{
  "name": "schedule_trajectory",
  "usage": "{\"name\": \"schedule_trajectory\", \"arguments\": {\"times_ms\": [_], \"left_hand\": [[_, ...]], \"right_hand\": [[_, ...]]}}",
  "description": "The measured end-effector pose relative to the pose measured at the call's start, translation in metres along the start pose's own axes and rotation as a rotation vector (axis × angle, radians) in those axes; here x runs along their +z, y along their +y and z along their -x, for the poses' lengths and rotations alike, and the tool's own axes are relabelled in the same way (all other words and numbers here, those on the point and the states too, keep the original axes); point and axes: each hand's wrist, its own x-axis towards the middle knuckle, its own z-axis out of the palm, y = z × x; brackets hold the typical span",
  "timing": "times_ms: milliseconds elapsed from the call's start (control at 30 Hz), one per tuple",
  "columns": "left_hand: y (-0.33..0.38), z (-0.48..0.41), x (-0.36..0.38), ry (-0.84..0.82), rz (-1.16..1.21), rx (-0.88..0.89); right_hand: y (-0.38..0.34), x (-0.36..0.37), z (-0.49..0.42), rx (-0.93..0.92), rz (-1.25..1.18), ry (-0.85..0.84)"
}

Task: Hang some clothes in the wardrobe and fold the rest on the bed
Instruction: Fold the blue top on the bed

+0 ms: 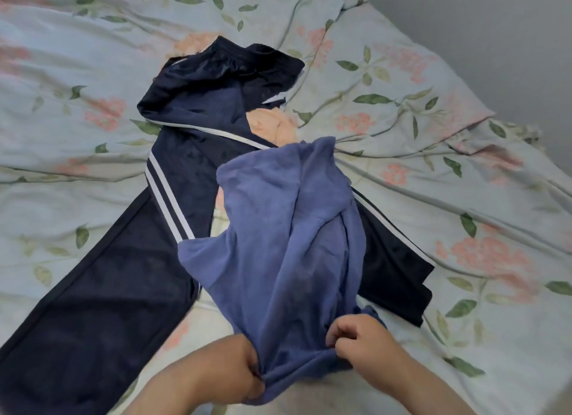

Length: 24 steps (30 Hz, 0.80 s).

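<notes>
- Blue-purple soft top [278, 244] is lying on the bed [448, 173], its near end bunched up between both hands at the bottom of the view.
- Left hand [238, 374] is gripping the near edge of the top on its left side, fingers curled into the cloth and partly hidden under it.
- Right hand [356, 337] is pinching the same near edge on its right side, fingertips [332, 337] curled and pressing into a fold of the fabric.
- Both grips are sitting at the end of the top closest to the person; the rest of the cloth is stretching away from the hands, up toward the middle of the bed.
- Top is looking crumpled and uneven, with one long crease running down its middle and a flap sticking out to the left about halfway along.
- Cannot tell which end of the top is the neck and which is the hem.
- Far part of the top is lying over dark navy track pants [130, 275], which are showing white side stripes.
- Pants are lying spread on the bed with legs angling apart: one long leg going down to the lower left, the other mostly covered by the top and poking out on its right.
- Waistband end of the pants is lying rumpled farther up the bed.
- Bedsheet is pale blue with pink flowers and green leaves, and is looking wrinkled all over.
</notes>
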Motion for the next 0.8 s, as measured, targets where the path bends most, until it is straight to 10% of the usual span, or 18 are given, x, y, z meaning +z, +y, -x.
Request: {"name": "schedule_trajectory", "arguments": {"times_ms": [100, 233, 300, 467, 667, 800], "left_hand": [[0.015, 0.007, -0.017, 0.053, 0.088, 0.075], [0.014, -0.015, -0.062, 0.979, 0.038, 0.114], [0.005, -0.024, -0.082, 1.177, -0.073, -0.051], [-0.026, -0.032, -0.082, 0.838, 0.0, -0.202], [-0.08, 0.02, -0.057, 0.822, -0.118, -0.574], [-0.088, 0.038, -0.064, 0.58, -0.185, -0.776]], "right_hand": [[-0.003, -0.01, 0.003, -0.043, -0.024, 0.239], [-0.032, -0.022, -0.02, -0.181, 0.012, 0.56], [-0.051, -0.023, -0.038, -0.174, -0.014, 0.529], [-0.064, -0.01, -0.056, -0.044, -0.229, 0.343], [0.0, 0.005, -0.016, 0.038, -0.006, 0.378], [0.026, -0.009, 0.019, 0.179, 0.175, 0.038]]}}
